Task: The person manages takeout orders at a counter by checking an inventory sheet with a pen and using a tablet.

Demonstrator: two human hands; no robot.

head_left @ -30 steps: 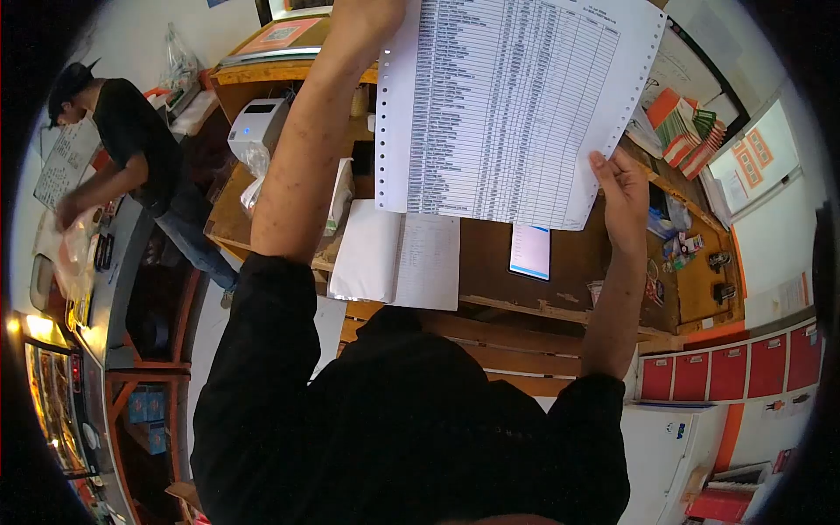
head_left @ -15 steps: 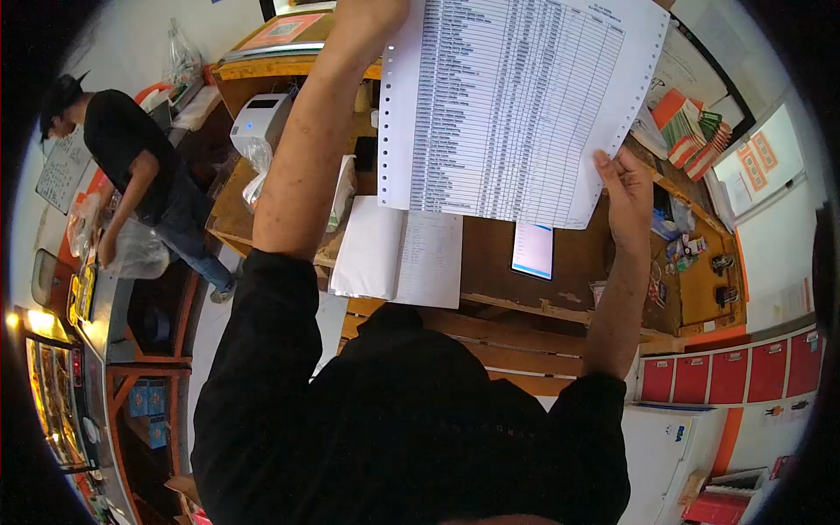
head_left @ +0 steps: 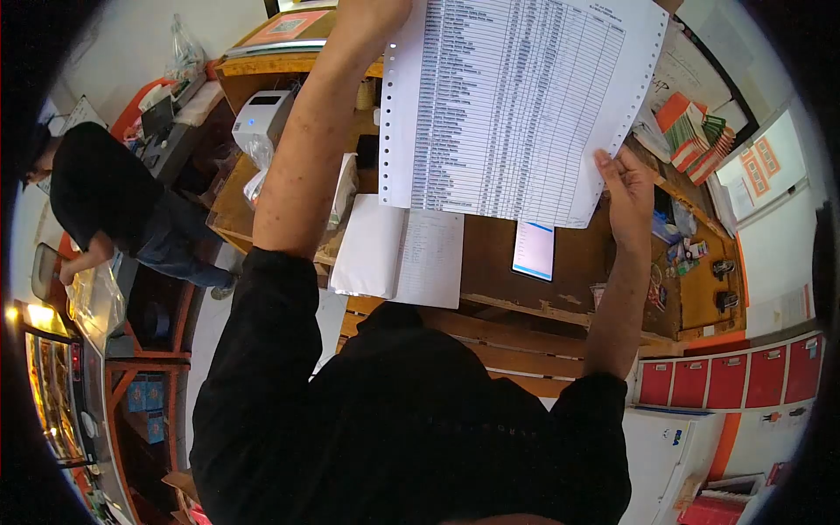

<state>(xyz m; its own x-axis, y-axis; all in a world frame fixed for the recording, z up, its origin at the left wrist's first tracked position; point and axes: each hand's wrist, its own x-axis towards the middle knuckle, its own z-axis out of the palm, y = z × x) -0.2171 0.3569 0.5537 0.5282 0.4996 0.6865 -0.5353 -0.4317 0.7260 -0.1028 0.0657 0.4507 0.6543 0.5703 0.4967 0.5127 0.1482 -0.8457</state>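
Observation:
A printed sheet [head_left: 507, 114] with table rows and punched holes down both sides is held up over the desk. My left hand [head_left: 376, 16] is at its upper left, cut off by the top of the view, with its fingers hidden. On the lower right edge, my right hand [head_left: 626, 179] pinches the paper between thumb and fingers. Below the sheet an open notebook [head_left: 429, 258] lies on the desk [head_left: 490, 262], and a phone [head_left: 534, 252] with a lit screen is partly covered by the sheet.
Another person [head_left: 114, 192] in dark clothes leans over a counter at the left, near clear plastic [head_left: 98, 302]. A white printer [head_left: 262, 114] stands at the desk's left. Stacked booklets [head_left: 691, 131] and small items [head_left: 687, 249] are at the right, above red lockers [head_left: 726, 378].
The other person has moved left and bent further toward the counter, and the plastic near them has shifted. My hands and the sheet stay nearly in place.

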